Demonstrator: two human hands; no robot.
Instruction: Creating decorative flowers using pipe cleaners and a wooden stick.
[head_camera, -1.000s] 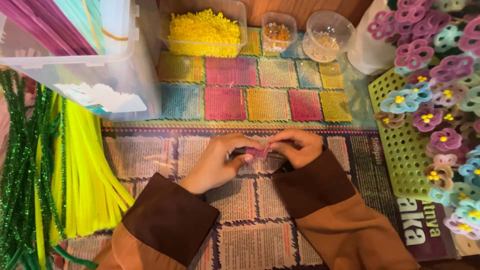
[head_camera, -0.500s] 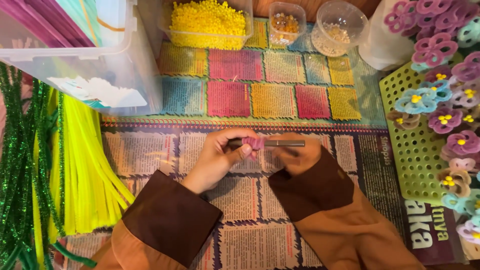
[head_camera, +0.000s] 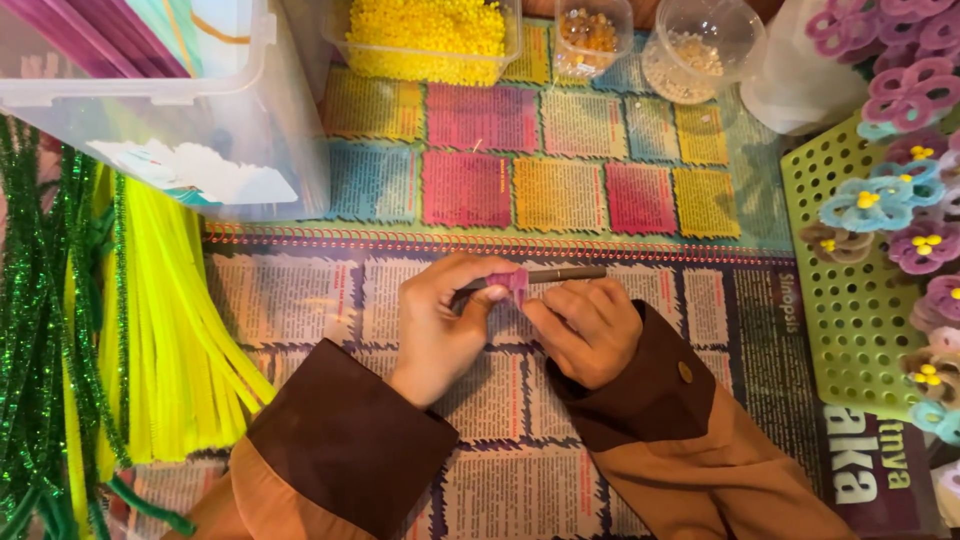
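My left hand (head_camera: 445, 325) and my right hand (head_camera: 588, 328) meet over the newspaper-covered table. Between them lies a thin dark rod (head_camera: 560, 273), held level, with a pink pipe cleaner (head_camera: 517, 283) wound around it near its left end. The left thumb and fingers pinch the pink coil on the rod. The right hand's fingers rest on the rod just to the right of the coil. Brown and tan sleeves cover both forearms.
Yellow (head_camera: 165, 330) and glittery green pipe cleaners (head_camera: 40, 330) lie at the left. A clear plastic box (head_camera: 170, 110) stands at the back left, a tub of yellow beads (head_camera: 425, 35) and two small cups behind. A green perforated tray (head_camera: 850, 290) with pipe-cleaner flowers (head_camera: 905, 215) sits at the right.
The hands have drawn slightly apart, and the dark rod now shows sticking out to the right. The pink pipe cleaner sits coiled on it.
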